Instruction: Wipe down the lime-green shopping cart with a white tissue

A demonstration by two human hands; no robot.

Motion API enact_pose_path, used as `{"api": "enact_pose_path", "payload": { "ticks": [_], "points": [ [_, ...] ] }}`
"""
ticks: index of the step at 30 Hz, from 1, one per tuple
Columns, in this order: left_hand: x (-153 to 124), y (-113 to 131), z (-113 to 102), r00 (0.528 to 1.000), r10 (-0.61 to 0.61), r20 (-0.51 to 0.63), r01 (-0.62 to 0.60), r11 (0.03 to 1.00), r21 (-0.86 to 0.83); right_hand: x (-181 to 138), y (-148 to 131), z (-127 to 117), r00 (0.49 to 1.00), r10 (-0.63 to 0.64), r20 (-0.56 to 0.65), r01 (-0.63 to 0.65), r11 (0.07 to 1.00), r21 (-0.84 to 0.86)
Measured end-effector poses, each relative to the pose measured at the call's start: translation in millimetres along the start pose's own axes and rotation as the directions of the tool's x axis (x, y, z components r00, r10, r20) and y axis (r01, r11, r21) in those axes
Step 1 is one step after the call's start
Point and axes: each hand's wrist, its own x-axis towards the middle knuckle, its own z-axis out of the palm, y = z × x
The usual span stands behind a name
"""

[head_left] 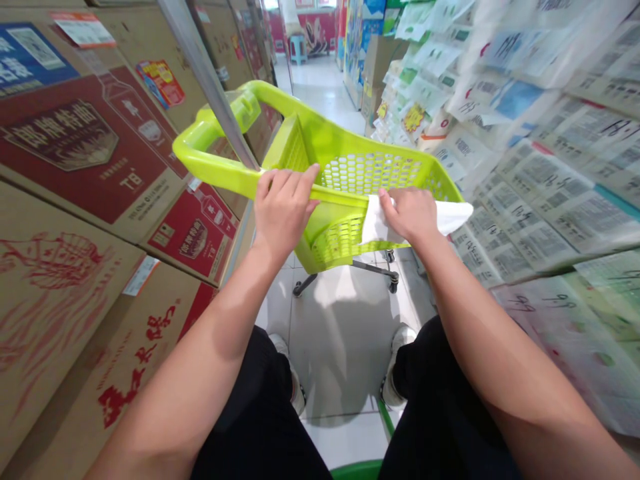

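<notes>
Cart (336,217) — gripped by left hand (284,203); white cloth (373,223) — under right hand (414,210).

On the floor (345,360) ahead, crosswise between boxes (75,143) stacked at left and packets (525,183) at right, a cart (325,137), with handle (193,140) to the left. Behind the handle's near bar (215,172) and before its far one, a pole (207,77). On the near rim (343,195), left grip (285,208) just beside the handle, right grip (413,210) farther right, upon a cloth (453,215) over that rim. Below, nearer than the cart, shoes (400,340) well apart. Far beyond, down the aisle (330,100), a stool (299,48).
</notes>
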Motion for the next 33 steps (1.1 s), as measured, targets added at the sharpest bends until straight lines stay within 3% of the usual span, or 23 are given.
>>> {"api": "enact_pose_path", "payload": {
  "ticks": [5, 10, 16, 19, 22, 29, 33],
  "points": [
    [-0.5, -10.1, 4.2, 0.999, 0.015, -0.037, -0.016, 1.0, -0.026, -9.2, 19.5, 3.9, 0.994, 0.063, -0.091, -0.065, 0.998, -0.022],
    [-2.5, 1.7, 7.9, 0.996, 0.061, -0.067, -0.063, 0.998, -0.025, -8.5, 2.1, 4.2, 0.992, 0.106, -0.066, -0.106, 0.994, -0.006],
    [-3.6, 27.4, 11.2, 0.995, 0.074, -0.068, -0.075, 0.997, -0.024, -9.4, -59.4, 0.5, 0.982, -0.09, -0.165, 0.115, 0.982, 0.151],
    [-3.0, 31.1, 10.4, 0.995, 0.078, -0.058, -0.079, 0.997, -0.008, -9.1, -71.4, -3.8, 0.964, -0.204, -0.169, 0.233, 0.956, 0.179],
    [-1.6, 26.8, 8.4, 0.993, 0.113, -0.034, -0.112, 0.993, 0.022, -7.1, -57.0, -4.3, 0.97, -0.219, -0.104, 0.233, 0.961, 0.15],
    [1.3, 8.8, 7.3, 0.994, 0.095, -0.053, -0.093, 0.995, 0.042, -8.2, 15.8, 6.7, 0.991, 0.011, -0.135, -0.013, 1.0, -0.014],
    [0.9, 0.6, 11.0, 0.994, 0.083, -0.064, -0.083, 0.997, 0.002, -10.8, 28.0, 5.8, 0.998, 0.039, -0.04, -0.04, 0.999, -0.033]
  ]
}}
